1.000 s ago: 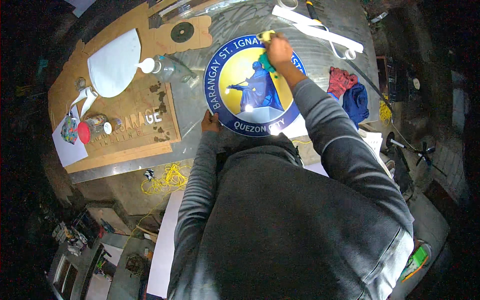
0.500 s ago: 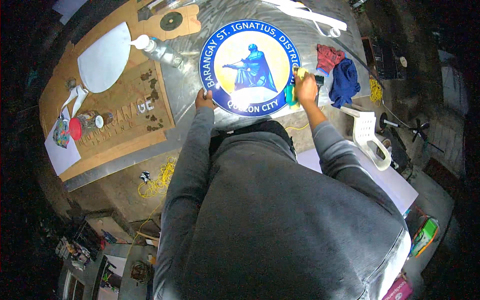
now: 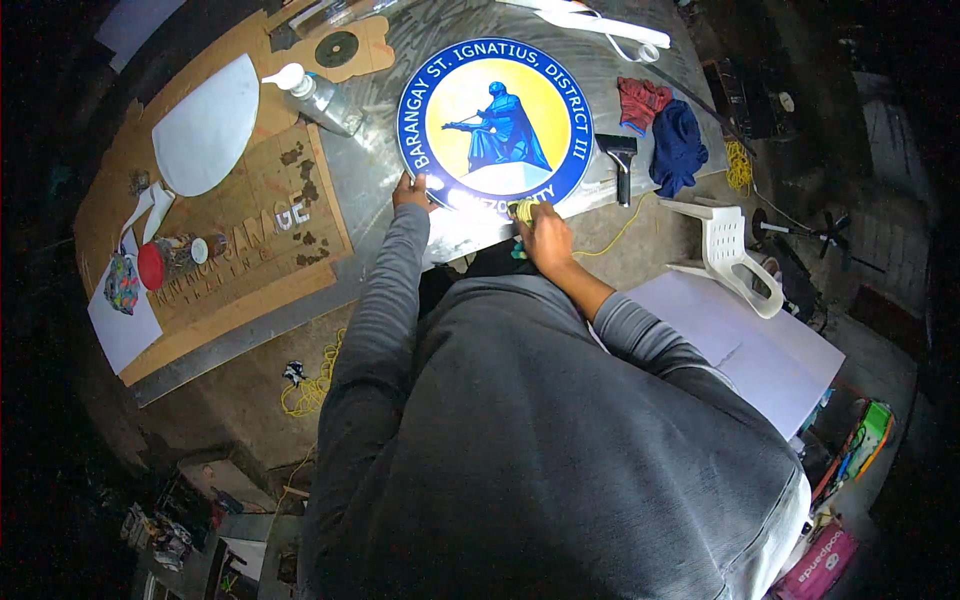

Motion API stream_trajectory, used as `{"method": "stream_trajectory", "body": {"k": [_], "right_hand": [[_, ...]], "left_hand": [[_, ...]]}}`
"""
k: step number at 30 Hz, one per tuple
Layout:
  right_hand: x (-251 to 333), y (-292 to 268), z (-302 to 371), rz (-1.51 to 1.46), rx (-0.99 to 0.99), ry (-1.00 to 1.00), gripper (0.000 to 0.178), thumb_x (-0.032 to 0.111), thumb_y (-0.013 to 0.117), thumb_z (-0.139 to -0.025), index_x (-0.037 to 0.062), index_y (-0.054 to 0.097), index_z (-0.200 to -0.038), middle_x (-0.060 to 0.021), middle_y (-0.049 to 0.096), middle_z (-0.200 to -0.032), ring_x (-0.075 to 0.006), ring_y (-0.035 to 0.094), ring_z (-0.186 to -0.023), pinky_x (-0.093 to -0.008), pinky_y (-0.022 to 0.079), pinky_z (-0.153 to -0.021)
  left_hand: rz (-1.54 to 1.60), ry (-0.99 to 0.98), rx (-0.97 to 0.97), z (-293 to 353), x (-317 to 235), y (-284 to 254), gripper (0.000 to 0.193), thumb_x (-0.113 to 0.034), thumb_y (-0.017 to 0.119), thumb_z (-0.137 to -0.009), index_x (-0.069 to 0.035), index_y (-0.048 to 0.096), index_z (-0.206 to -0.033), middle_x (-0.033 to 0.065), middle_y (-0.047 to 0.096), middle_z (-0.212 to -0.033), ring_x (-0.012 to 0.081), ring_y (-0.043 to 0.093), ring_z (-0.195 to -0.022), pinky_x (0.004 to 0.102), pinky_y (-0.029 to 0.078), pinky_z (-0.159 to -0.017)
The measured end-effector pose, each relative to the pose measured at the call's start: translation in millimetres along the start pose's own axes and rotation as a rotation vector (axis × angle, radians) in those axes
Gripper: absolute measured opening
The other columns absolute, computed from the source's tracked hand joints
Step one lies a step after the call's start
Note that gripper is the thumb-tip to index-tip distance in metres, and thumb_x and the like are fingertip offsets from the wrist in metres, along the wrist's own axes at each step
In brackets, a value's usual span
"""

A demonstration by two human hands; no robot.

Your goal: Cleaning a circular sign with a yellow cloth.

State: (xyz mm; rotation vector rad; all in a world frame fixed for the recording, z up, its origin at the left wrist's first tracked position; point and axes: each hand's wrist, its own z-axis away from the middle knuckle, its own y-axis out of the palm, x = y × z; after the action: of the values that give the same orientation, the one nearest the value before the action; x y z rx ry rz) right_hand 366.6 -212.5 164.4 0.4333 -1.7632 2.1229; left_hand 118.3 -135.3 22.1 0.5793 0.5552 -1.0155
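A round sign [image 3: 575, 160] with a blue border and a blue seated figure on yellow lies flat on the metal table. My left hand [image 3: 412, 193] grips its lower left rim with bent fingers. At the bottom rim, my right hand [image 3: 547, 238] is closed round a bunched yellow and green cloth [image 3: 521, 210], pressed to the sign's edge; most of the cloth is hidden by the fingers. A black squeegee [image 3: 620, 165] rests just right of the sign. To the upper left leans a clear bottle [image 3: 325, 105] with a white pump top.
Brown cardboard [image 3: 240, 225] with a white rounded sheet [image 3: 205, 125] covers the table's left. Red gloves [image 3: 642, 102] and a dark blue cloth [image 3: 678, 148] lie at right. White strips [image 3: 600, 22] are at the back. A white plastic chair [image 3: 728, 245] stands beyond the right edge.
My right hand has slid from the sign's right rim down and left to its bottom edge with the cloth. The squeegee now shows fully. My left hand stays on the rim.
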Motion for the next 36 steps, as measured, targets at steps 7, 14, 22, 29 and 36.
{"method": "stream_trajectory", "body": {"k": [7,14,22,29,36], "right_hand": [[-67.3,-26.4,-56.3,0.158,-0.150,0.200,0.027,0.021,0.065,-0.086,-0.0007,0.064,-0.101,-0.0219,0.063,-0.102,-0.0402,0.065,-0.089,-0.0491,0.052,-0.075],[-86.1,-46.3,-172.0,0.284,-0.228,0.258,0.031,0.031,0.066,-0.086,0.0030,0.066,-0.098,-0.0197,0.063,-0.103,-0.0397,0.066,-0.091,-0.0491,0.053,-0.076],[-50.6,-49.2,-294.8,0.293,-0.135,0.115,0.033,0.032,0.065,-0.087,0.0052,0.068,-0.105,-0.0193,0.063,-0.108,-0.0394,0.065,-0.096,-0.0490,0.052,-0.082],[29.2,-18.9,-347.0,0.226,-0.014,-0.274,0.048,0.044,0.061,-0.089,0.0020,0.065,-0.112,-0.0217,0.062,-0.115,-0.0409,0.063,-0.099,-0.0485,0.051,-0.083],[96.3,29.6,-317.2,0.173,0.057,-0.676,0.036,0.029,0.065,-0.086,0.0045,0.065,-0.112,-0.0176,0.060,-0.115,-0.0370,0.064,-0.097,-0.0452,0.054,-0.079]], "left_hand": [[0.035,-0.012,0.011,11.3,-5.9,2.2,0.050,-0.018,0.056,-0.099,-0.023,0.041,-0.146,0.0125,0.059,-0.125,0.0337,0.062,-0.104,0.0545,0.058,-0.078],[-0.054,0.042,-0.031,21.0,-11.7,5.6,0.056,-0.026,0.060,-0.097,-0.024,0.038,-0.148,0.0143,0.055,-0.132,0.0396,0.061,-0.107,0.0566,0.060,-0.078],[-0.330,0.259,0.012,19.9,3.3,-3.0,0.047,-0.031,0.062,-0.096,-0.015,0.048,-0.138,0.0075,0.060,-0.126,0.0315,0.063,-0.105,0.0559,0.058,-0.079],[-0.083,0.182,0.114,16.8,9.8,-7.7,0.070,-0.053,0.062,-0.090,-0.010,0.042,-0.143,0.0169,0.059,-0.123,0.0331,0.065,-0.101,0.0470,0.061,-0.076],[-0.167,0.231,0.050,-11.1,44.3,-20.1,0.074,-0.069,0.040,-0.091,-0.019,0.040,-0.145,0.0129,0.059,-0.127,0.0315,0.063,-0.104,0.0470,0.056,-0.083]]}}
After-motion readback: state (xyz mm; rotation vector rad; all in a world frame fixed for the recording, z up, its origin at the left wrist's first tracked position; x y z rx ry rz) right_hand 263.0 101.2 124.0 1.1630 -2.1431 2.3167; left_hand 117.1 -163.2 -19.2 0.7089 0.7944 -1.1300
